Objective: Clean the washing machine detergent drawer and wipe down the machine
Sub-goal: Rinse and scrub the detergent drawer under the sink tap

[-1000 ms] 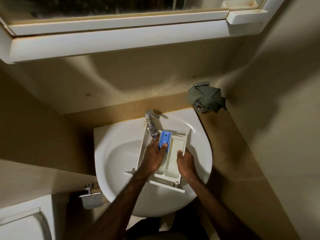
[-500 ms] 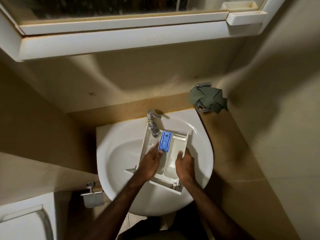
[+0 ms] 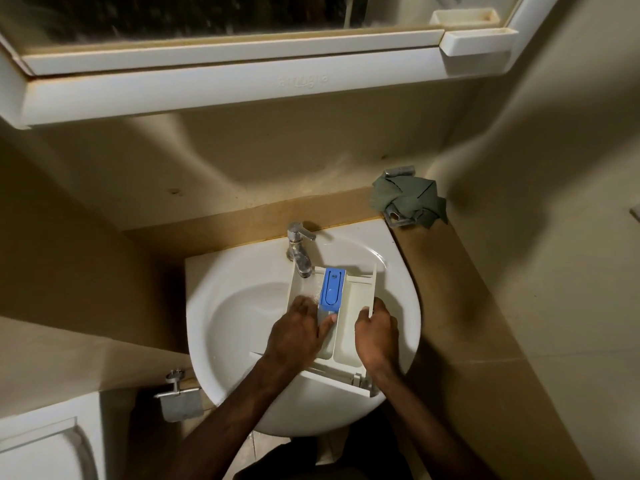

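A dim bathroom; at frame centre the drawer (image 3: 341, 327) lies in the sink (image 3: 221, 306) under the tap (image 3: 299, 252). The left hand (image 3: 298, 336) rubs inside it, fingers loosely bent, clamping nothing; the right hand (image 3: 377, 336) grips its right wall. Light, stiff, probably slick wet plastic: best held by the walls.

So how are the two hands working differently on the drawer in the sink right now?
The left hand lies inside the drawer, over its left compartment below the tap, thumb against the blue insert. The right hand stays outside, gripping the drawer's right wall. The left seems to be rubbing; the right steadies. Both touch the drawer over the sink.
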The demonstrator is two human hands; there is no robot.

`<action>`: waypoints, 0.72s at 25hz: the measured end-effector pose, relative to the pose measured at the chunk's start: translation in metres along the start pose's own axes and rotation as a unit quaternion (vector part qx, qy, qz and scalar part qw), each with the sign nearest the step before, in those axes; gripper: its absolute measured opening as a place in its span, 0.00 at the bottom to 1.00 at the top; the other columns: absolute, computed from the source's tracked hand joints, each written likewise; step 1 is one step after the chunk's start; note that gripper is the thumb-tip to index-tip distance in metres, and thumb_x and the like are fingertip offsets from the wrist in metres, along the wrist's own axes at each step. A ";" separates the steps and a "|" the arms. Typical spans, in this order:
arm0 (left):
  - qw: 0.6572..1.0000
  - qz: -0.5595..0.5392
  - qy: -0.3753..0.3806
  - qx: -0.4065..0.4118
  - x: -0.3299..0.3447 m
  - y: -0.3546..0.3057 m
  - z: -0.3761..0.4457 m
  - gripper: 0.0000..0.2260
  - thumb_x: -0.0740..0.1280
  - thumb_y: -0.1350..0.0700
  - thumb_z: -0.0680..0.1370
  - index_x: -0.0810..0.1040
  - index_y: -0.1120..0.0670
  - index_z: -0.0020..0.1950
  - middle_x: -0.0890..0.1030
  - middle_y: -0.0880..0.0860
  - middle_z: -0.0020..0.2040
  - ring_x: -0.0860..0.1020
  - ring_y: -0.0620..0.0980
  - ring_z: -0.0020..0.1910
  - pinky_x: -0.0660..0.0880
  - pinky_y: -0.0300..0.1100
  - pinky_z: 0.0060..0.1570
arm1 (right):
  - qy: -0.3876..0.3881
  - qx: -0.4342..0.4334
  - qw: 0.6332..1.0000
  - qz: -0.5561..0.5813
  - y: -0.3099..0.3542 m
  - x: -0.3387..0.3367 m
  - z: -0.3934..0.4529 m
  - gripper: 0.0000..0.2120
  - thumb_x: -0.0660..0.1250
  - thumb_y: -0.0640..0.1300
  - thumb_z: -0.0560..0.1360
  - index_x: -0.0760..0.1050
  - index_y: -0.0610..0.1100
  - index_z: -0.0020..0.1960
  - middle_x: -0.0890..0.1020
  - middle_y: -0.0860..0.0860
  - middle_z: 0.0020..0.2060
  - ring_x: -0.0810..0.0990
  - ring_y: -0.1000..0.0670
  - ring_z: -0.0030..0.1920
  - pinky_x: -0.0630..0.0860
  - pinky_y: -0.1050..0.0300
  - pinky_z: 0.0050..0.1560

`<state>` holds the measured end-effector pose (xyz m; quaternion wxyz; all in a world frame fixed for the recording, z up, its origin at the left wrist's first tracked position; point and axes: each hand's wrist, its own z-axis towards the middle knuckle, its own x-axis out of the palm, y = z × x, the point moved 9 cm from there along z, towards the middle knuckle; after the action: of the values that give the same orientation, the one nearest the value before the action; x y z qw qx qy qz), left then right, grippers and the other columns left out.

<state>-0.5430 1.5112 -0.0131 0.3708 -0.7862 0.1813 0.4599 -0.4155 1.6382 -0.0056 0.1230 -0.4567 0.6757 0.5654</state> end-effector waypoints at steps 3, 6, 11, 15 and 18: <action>0.976 0.163 -0.050 0.133 -0.005 -0.007 -0.013 0.32 0.45 0.39 0.86 0.83 0.56 0.66 0.80 0.58 0.69 0.72 0.58 0.76 0.70 0.62 0.72 | -0.008 -0.026 0.999 -0.045 0.007 -0.004 -0.004 0.13 0.61 0.44 0.83 0.74 0.44 0.66 0.85 0.43 0.57 0.84 0.39 0.56 0.83 0.41 0.56; 0.938 0.250 -0.098 0.220 -0.009 0.008 -0.009 0.27 0.51 0.45 0.86 0.87 0.55 0.59 0.81 0.54 0.69 0.71 0.60 0.76 0.63 0.67 0.75 | -0.019 -0.034 0.998 -0.054 0.011 -0.012 0.002 0.13 0.61 0.43 0.83 0.74 0.42 0.66 0.84 0.42 0.56 0.84 0.37 0.56 0.82 0.42 0.55; 0.916 0.360 0.004 0.176 -0.010 0.021 0.025 0.27 0.51 0.47 0.87 0.57 0.56 0.84 0.53 0.57 0.85 0.50 0.60 0.84 0.42 0.65 0.80 | -0.015 -0.025 0.999 -0.034 0.014 -0.012 0.006 0.13 0.62 0.42 0.82 0.73 0.41 0.66 0.84 0.40 0.56 0.83 0.35 0.56 0.81 0.41 0.55; 0.919 0.357 0.004 0.170 -0.006 0.018 0.027 0.25 0.58 0.51 0.84 0.64 0.54 0.82 0.56 0.59 0.84 0.53 0.63 0.83 0.48 0.66 0.80 | -0.031 -0.020 0.999 -0.020 0.014 -0.009 0.002 0.12 0.62 0.42 0.82 0.74 0.41 0.64 0.84 0.40 0.55 0.83 0.35 0.55 0.82 0.41 0.54; 0.928 0.290 -0.042 0.228 -0.004 0.009 0.005 0.21 0.59 0.52 0.80 0.81 0.58 0.68 0.76 0.60 0.73 0.67 0.66 0.78 0.66 0.68 0.74 | -0.039 -0.017 0.999 -0.014 0.015 -0.006 0.000 0.13 0.62 0.42 0.82 0.74 0.41 0.66 0.84 0.40 0.55 0.83 0.35 0.56 0.81 0.43 0.55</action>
<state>-0.5536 1.5085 -0.0149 0.3980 -0.5734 0.4860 0.5260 -0.4232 1.6400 0.0080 0.1490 -0.4461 0.6542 0.5923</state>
